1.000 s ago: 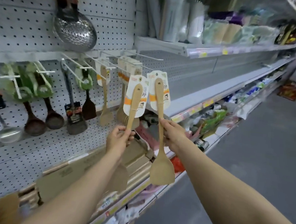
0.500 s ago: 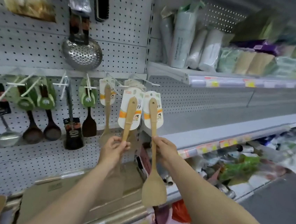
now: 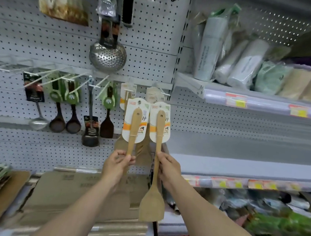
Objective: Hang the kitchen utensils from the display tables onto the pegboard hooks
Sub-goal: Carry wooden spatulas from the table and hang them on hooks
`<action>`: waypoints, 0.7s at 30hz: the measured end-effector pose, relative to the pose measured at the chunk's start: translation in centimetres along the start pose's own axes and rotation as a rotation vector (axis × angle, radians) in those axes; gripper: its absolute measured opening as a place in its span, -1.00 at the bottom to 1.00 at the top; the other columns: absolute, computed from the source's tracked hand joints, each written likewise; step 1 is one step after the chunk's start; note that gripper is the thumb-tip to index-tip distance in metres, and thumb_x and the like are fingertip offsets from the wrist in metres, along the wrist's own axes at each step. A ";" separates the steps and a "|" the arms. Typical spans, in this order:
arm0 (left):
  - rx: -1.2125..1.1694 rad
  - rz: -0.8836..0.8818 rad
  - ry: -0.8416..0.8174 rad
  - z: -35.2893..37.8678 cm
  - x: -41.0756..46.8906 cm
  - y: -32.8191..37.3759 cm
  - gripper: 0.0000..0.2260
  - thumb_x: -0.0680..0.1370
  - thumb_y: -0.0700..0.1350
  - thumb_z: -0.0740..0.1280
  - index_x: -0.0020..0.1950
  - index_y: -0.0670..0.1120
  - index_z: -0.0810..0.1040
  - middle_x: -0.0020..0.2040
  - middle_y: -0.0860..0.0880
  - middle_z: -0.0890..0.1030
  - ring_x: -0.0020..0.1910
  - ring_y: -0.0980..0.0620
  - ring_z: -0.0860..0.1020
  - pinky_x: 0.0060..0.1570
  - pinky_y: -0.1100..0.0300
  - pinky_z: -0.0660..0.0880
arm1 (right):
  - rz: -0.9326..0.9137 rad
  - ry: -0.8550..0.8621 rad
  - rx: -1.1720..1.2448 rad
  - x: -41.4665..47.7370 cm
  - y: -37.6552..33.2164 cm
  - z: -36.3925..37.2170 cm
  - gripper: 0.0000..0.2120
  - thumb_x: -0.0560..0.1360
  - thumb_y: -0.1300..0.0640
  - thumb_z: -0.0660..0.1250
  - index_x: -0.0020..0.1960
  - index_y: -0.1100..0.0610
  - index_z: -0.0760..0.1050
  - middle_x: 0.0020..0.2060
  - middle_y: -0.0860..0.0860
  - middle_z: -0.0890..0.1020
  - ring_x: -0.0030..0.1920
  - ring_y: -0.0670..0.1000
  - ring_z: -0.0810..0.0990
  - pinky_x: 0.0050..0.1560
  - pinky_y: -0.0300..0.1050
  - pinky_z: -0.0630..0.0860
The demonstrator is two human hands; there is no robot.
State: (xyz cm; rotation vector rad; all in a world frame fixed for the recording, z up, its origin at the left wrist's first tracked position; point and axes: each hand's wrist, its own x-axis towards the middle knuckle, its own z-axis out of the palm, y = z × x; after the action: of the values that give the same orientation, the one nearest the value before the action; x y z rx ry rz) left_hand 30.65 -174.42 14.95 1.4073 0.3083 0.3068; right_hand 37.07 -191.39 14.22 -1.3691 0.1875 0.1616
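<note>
Partly hidden: left spatula's (image 3: 134, 129) blade.

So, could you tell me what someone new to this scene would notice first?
Most likely the two wooden spatulas held up at the centre, one in the left hand and one in the right hand, each with a white label card, raised toward the pegboard hooks. Next, the shiny perforated skimmer hanging above them, and the dark ladles hanging to the left.
</note>
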 end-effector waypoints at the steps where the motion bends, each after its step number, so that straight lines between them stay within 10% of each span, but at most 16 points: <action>1: 0.005 0.001 0.012 0.2 -0.1 0.1 -0.96 0.60 -0.20 0.35 0.04 -0.10 0.54 -0.10 -0.02 0.74 -0.03 0.00 0.70 0.22 -0.14 0.53 | -0.001 -0.007 -0.010 0.4 -0.2 0.0 -0.83 0.55 0.04 0.44 0.01 0.14 0.68 -0.27 0.05 0.66 -0.25 0.03 0.59 -0.14 -0.07 0.55; 7: 0.014 0.007 0.040 0.3 -0.1 0.1 -0.92 0.59 -0.20 0.35 0.08 -0.14 0.55 -0.09 -0.03 0.74 0.00 -0.01 0.69 0.26 -0.15 0.50 | 0.001 -0.021 -0.038 3.1 -1.7 0.9 -0.86 0.57 0.08 0.42 -0.01 0.15 0.66 -0.23 0.08 0.67 -0.22 0.05 0.60 -0.21 -0.11 0.59; 12: -0.014 -0.002 0.040 0.4 0.6 -0.1 -0.85 0.59 -0.19 0.36 0.14 -0.19 0.53 -0.07 -0.04 0.74 0.03 0.03 0.67 0.29 -0.11 0.47 | 0.040 -0.028 -0.058 5.9 -2.1 2.0 -0.86 0.56 0.09 0.44 0.04 0.15 0.68 -0.04 0.18 0.73 0.02 0.20 0.70 0.15 0.18 0.63; 21: 0.052 -0.011 0.029 0.8 0.8 0.5 -0.91 0.57 -0.18 0.39 0.05 -0.14 0.57 -0.09 -0.01 0.74 0.04 0.00 0.66 0.26 -0.12 0.49 | 0.105 -0.048 -0.097 8.9 -4.5 3.7 -0.79 0.56 0.10 0.44 0.04 0.26 0.62 -0.20 0.15 0.70 -0.20 0.12 0.67 0.00 0.04 0.65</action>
State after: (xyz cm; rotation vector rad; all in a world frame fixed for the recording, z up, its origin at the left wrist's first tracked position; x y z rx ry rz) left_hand 31.63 -174.75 15.57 1.4527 0.3495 0.3121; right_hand 46.90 -188.61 17.24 -1.4515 0.2139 0.2948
